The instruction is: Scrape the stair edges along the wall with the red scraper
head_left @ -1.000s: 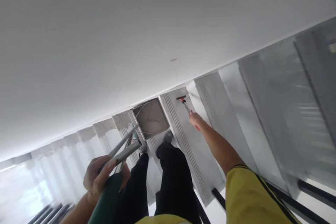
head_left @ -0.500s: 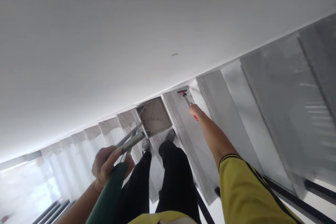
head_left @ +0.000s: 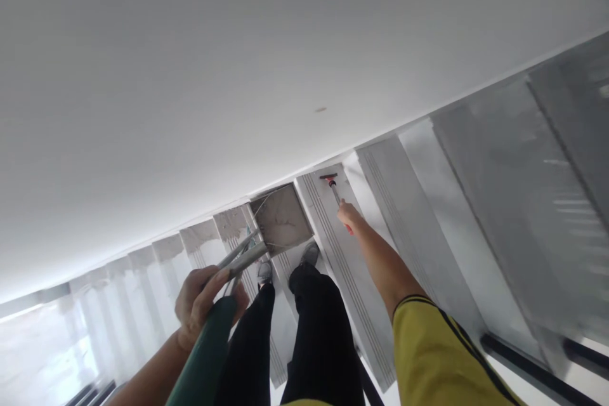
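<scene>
My right hand (head_left: 349,214) is closed around the red and grey handle of a scraper (head_left: 334,190). Its wide, flat head rests on a pale stair tread (head_left: 328,203), close to the wall. My left hand (head_left: 200,304) grips a bundle of long shafts: grey metal tubes (head_left: 251,256) and a thicker green tube (head_left: 209,346) that runs back toward me. Just beyond the tube ends lies a square, brownish, veined panel (head_left: 284,219) with a grey edge; I cannot tell whether it joins the tubes.
A white wall (head_left: 238,63) borders the stairs. Grey steps (head_left: 499,152) continue on the right, and several steps with dusty wall-side ends (head_left: 197,235) on the left. My shoes (head_left: 310,254) stand on the treads. Black railing bars (head_left: 528,361) run along the open side.
The scraper and my right hand have shifted slightly left and down in view. My left hand and its tubes moved slightly right and down. The whole view has shifted a little too.
</scene>
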